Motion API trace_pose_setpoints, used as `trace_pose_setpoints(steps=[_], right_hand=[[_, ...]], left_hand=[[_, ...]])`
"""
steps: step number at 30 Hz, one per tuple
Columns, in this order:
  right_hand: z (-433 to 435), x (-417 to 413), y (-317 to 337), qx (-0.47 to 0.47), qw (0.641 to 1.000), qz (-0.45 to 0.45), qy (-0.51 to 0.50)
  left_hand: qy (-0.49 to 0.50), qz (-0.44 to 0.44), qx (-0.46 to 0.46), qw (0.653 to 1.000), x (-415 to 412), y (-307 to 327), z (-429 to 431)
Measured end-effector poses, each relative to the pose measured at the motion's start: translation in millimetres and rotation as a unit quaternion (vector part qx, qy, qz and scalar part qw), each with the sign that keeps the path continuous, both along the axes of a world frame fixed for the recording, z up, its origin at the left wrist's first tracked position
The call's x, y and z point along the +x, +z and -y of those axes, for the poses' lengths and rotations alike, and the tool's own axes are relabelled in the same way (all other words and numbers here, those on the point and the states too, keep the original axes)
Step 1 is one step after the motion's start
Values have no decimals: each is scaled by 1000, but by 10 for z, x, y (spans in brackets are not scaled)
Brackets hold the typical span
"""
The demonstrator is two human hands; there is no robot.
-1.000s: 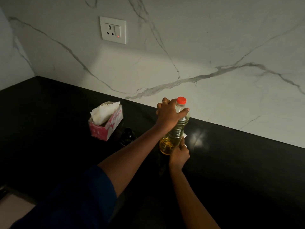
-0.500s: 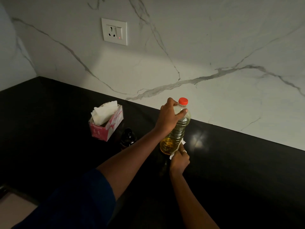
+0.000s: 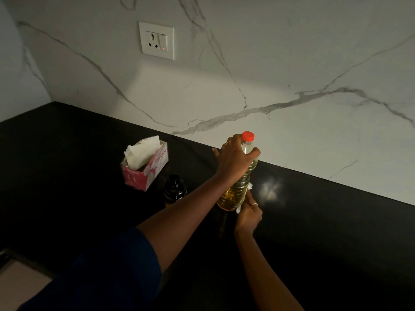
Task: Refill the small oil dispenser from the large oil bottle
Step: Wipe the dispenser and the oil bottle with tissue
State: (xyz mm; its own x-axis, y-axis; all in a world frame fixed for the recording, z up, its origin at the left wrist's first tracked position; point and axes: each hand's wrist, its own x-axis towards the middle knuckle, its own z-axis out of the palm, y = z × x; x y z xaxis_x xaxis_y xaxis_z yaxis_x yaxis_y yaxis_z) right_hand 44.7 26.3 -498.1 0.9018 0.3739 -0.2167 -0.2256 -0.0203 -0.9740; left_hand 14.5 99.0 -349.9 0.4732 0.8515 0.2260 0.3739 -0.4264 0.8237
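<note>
The large oil bottle point(image 3: 241, 187), clear plastic with a red cap point(image 3: 248, 136) and yellow oil in its lower part, stands tilted on the black counter point(image 3: 336, 221). My left hand point(image 3: 234, 159) grips its shoulder just below the cap. My right hand point(image 3: 248, 215) presses a small white tissue point(image 3: 249, 187) against the bottle's lower right side. The small oil dispenser point(image 3: 174, 187), dark with a black top, stands to the left of the bottle, apart from both hands.
A pink tissue box point(image 3: 146, 169) with a white tissue sticking out sits left of the dispenser. The marble wall point(image 3: 292, 63) behind carries a white socket point(image 3: 156, 40). A bright light spot lies on the counter right of the bottle.
My right hand with the tissue has shifted a little along the bottle's lower side. My left hand's fingers have resettled around the bottle's shoulder. The bottle stays in place.
</note>
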Motion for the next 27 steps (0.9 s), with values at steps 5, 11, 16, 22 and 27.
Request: trace_pose_setpoints(steps=[5, 11, 16, 22, 27], right_hand=[[-52, 131, 41, -90, 993, -13, 78], [-44, 146, 252, 91, 993, -45, 55], [44, -28, 61, 45, 997, -61, 27], [-98, 165, 227, 22, 992, -56, 107], [-67, 44, 369, 149, 988, -31, 35]], left_hand=[[-21, 39, -15, 999, -12, 2, -54], [8, 48, 1, 999, 9, -67, -92], [-3, 31, 25, 999, -54, -51, -160], [-5, 70, 30, 997, -126, -12, -138], [-11, 82, 1, 997, -146, 21, -122]])
